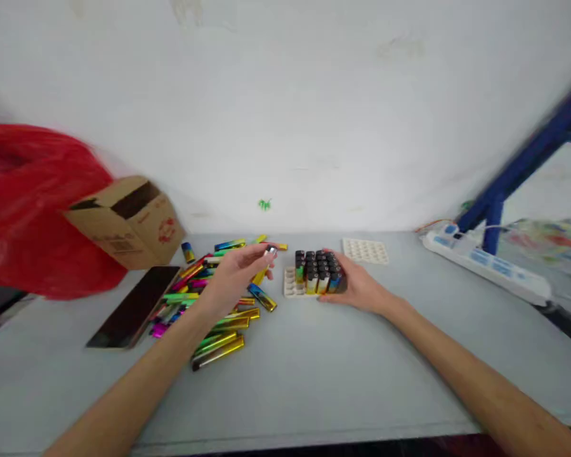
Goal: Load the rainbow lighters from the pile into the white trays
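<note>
Between the fingers of my left hand (240, 270) is a yellow lighter (261, 275) with a metal top, held upright just left of the white tray (290, 291). Rows of lighters (318, 273) with black tops stand in the tray's holes, filling its middle and right. Holes on the left side of the tray show bare. My right hand (354, 282) wraps round the right end of these rows, thumb in front and fingers behind. Beneath and beside my left forearm lies a loose pile of shiny coloured lighters (223, 339).
A second white tray (366, 251) lies behind my right hand. On the left are a dark flat panel (133, 308), an open cardboard box (143, 228) and a red plastic bag (42, 209). A power strip (490, 263) and a blue metal frame (518, 165) stand right.
</note>
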Motion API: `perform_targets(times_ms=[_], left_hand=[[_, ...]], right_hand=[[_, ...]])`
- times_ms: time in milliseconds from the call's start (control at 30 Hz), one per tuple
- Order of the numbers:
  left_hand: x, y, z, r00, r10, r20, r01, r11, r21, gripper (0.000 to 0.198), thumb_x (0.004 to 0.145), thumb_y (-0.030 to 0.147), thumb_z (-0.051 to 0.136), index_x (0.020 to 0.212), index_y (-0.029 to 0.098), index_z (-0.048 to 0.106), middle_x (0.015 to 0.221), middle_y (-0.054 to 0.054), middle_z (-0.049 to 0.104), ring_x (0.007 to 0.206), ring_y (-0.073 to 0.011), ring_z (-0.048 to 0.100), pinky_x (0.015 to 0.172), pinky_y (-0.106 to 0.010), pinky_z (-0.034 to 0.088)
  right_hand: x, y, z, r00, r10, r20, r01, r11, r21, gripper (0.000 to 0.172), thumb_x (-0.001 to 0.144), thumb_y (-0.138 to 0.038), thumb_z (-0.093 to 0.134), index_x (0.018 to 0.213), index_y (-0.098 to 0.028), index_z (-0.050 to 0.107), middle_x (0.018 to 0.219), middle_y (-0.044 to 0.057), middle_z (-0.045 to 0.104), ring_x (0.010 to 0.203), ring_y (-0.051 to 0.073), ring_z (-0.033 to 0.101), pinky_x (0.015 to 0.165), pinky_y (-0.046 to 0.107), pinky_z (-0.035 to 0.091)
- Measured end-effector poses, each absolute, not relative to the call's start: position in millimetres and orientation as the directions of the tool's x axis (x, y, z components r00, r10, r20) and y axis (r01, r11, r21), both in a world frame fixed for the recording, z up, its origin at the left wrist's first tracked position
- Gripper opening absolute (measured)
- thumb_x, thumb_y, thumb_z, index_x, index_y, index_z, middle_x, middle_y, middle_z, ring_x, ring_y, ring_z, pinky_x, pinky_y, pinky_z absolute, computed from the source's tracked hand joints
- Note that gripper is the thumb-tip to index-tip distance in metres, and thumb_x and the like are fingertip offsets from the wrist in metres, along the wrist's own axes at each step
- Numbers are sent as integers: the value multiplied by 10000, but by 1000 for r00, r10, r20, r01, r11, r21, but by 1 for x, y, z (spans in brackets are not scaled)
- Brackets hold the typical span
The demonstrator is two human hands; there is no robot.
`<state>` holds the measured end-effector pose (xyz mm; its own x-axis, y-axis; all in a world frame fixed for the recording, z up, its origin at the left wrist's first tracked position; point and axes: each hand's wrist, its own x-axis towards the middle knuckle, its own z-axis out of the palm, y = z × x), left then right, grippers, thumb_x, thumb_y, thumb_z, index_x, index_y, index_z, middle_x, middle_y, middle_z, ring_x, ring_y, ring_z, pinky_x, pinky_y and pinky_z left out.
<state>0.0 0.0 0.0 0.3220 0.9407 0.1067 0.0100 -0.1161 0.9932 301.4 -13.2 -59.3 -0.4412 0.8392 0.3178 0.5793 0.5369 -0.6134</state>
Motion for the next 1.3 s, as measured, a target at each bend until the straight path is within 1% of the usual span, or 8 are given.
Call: perform_targets(times_ms=[133,267,367,467,767,933,1100,1300], left_hand=[[9,-14,8,338,940,39,-116,1,993,331,937,484,672,1164,265,570,831,4,658,540,-96,512,457,-194,412],[15,-19,11,394,917,-68,-152,138,979,301,963,522,588,1128,272,571,596,69,470,439,-74,286,404,-153,224],[15,-17,7,500,853,-148,-155,256,954,435,972,580,474,849,183,602,555,61,344,460,-78,238,418,-176,227],[14,-13,3,555,804,-211,-158,351,923,442,947,511,452,652,183,472,570,57,283,486,-85,252,446,-191,244],[17,-15,-5,500,815,-291,-91,384,919,282,879,388,440,673,195,437,606,66,251,488,-89,220,450,-197,225],[17,-14,-3,494,822,-283,-121,387,914,307,908,408,429,686,196,445,604,67,262,483,-86,226,444,-195,222],[19,-14,-6,444,875,-193,-131,276,952,422,976,580,432,818,199,521,590,71,357,470,-84,262,445,-203,238],[22,-20,-13,362,921,145,-4,-154,988,271,996,491,558,1011,222,529,685,45,597,615,-117,521,627,-238,438]], right_hand=[[301,-17,-54,-433,847,308,573,522,-632,1025,750,-525,874,1573,-257,325,1511,131,541,1350,364,553,1150,535,445],[300,-18,-50,-434,846,311,570,525,-632,996,744,-509,882,1552,-252,358,1486,134,558,1342,364,561,1148,534,449],[299,-17,-50,-441,842,311,568,531,-629,990,744,-505,884,1545,-244,363,1483,142,558,1339,364,563,1148,538,448],[298,-16,-52,-441,841,313,576,533,-620,982,743,-504,886,1534,-235,372,1469,146,567,1334,358,567,1148,532,449],[298,-15,-54,-441,828,347,584,558,-590,972,743,-529,880,1528,-243,384,1433,144,591,1308,356,587,1126,521,470],[299,-15,-55,-440,835,330,591,546,-594,981,738,-533,881,1526,-235,378,1438,143,585,1307,350,584,1127,513,468],[298,-16,-54,-437,844,310,592,529,-608,985,736,-534,880,1527,-238,373,1466,136,569,1332,349,566,1144,516,452],[295,-18,-52,-428,850,308,589,521,-618,980,734,-527,882,1527,-242,383,1426,135,595,1291,356,592,1113,516,474]])
